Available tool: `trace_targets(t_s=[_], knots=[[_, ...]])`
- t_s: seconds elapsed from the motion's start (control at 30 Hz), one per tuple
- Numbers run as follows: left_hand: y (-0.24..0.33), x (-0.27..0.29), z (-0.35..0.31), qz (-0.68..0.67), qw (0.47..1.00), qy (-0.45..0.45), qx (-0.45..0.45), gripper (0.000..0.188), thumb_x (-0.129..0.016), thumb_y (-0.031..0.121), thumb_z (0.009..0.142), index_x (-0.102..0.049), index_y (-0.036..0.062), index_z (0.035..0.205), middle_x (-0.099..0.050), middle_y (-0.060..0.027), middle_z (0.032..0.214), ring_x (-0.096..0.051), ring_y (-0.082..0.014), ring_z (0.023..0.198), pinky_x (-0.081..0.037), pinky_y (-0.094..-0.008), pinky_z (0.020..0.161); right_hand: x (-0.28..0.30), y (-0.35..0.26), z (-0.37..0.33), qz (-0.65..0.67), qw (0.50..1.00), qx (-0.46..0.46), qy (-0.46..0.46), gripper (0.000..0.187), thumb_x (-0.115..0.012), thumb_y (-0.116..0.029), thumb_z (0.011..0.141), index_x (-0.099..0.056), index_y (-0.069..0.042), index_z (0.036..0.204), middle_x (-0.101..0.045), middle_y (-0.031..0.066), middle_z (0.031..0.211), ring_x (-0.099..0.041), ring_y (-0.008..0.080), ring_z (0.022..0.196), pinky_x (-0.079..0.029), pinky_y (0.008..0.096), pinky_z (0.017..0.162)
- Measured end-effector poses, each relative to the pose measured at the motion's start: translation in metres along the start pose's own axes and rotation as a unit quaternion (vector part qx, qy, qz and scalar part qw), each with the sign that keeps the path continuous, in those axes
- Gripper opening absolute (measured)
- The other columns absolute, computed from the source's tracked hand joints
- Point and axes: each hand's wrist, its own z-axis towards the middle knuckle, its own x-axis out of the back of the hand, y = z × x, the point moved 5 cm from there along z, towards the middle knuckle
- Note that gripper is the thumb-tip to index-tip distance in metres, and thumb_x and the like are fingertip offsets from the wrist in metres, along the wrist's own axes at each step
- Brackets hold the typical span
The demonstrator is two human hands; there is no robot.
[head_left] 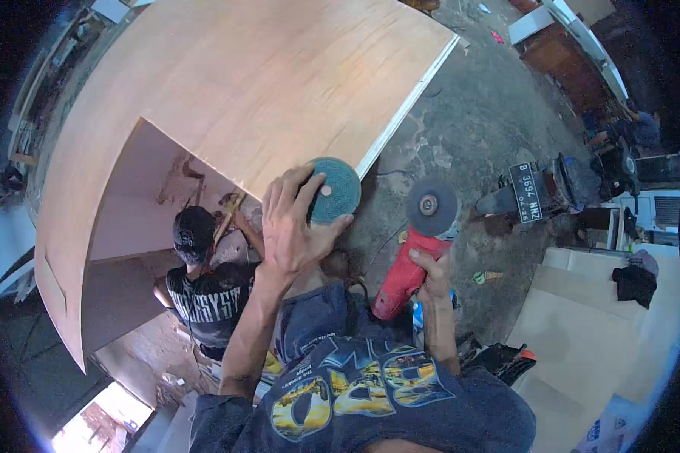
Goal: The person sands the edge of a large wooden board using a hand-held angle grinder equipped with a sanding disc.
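Note:
My left hand (285, 230) grips a round green abrasive disc (338, 198) with a small centre hole, its fingers and thumb around the rim. That disc is held up beside the corner of a large plywood panel (272, 83). In my right hand (434, 281) is a red angle grinder (403, 273), held by its body with the head pointing away from me. A dark grey disc (440, 195) is mounted on the grinder, with the metal nut at its centre facing up. The two discs are apart.
A person (204, 291) in a dark cap and shirt crouches at left, under the panel's cut-out. At right stand a motorcycle (540, 192) and pale boards (574, 317) with a black cloth (633, 285) on them. The concrete floor (468, 113) has scattered scraps.

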Motion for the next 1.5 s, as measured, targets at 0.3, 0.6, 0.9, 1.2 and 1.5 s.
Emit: trace_targets(t_s=[0.3,0.6,0.9,1.2,1.5], knots=[[-0.004,0.002,0.029,0.008,0.987,-0.147,-0.059,0.072,-0.083,0.031,0.071,-0.065,0.0101,0.138,-0.058,-0.0117,0.152,-0.046,-0.037,0.148,-0.03,-0.0571,0.124,0.001,-0.003,0.006,-0.061,0.997,-0.034,0.016,0.063,-0.08,-0.005,0.077,-0.054,0.001,0.134,-0.07,0.0149,0.11,-0.074,0.0278,0.091,-0.064,0.0421,0.08],[-0.006,-0.005,0.026,0.024,0.989,-0.133,-0.059,0.072,-0.084,0.038,0.072,-0.067,0.013,0.138,-0.061,-0.0084,0.151,-0.049,-0.0354,0.147,-0.032,-0.0572,0.122,0.024,-0.02,0.006,-0.192,0.979,-0.06,0.03,0.079,-0.091,0.0,0.07,-0.051,0.002,0.138,-0.073,0.0146,0.116,-0.074,0.024,0.099,-0.061,0.0395,0.09],[-0.005,-0.003,0.022,0.017,0.989,-0.132,-0.061,0.071,-0.084,0.033,0.073,-0.065,0.0153,0.139,-0.058,-0.0059,0.154,-0.049,-0.0314,0.146,-0.034,-0.0558,0.122,0.002,-0.018,-0.011,-0.279,0.955,-0.102,-0.022,0.076,-0.089,-0.001,0.067,-0.054,0.002,0.134,-0.072,0.0119,0.113,-0.074,0.0223,0.096,-0.06,0.0385,0.091],[-0.01,0.0,0.019,0.003,0.99,-0.125,-0.062,0.071,-0.081,0.038,0.077,-0.064,0.0172,0.142,-0.058,-0.0051,0.155,-0.049,-0.0332,0.147,-0.033,-0.0571,0.123,-0.008,-0.016,-0.016,-0.297,0.95,-0.074,-0.053,0.078,-0.087,-0.001,0.067,-0.052,0.002,0.137,-0.071,0.0124,0.118,-0.073,0.0226,0.102,-0.059,0.0396,0.093],[-0.016,0.001,0.02,0.008,0.99,-0.122,-0.064,0.071,-0.082,0.039,0.076,-0.064,0.018,0.142,-0.057,-0.0046,0.155,-0.049,-0.032,0.146,-0.033,-0.0564,0.123,-0.018,-0.015,-0.016,-0.277,0.954,-0.101,-0.053,0.079,-0.094,-0.011,0.067,-0.056,0.001,0.135,-0.07,0.0095,0.123,-0.067,0.021,0.112,-0.051,0.038,0.102]])
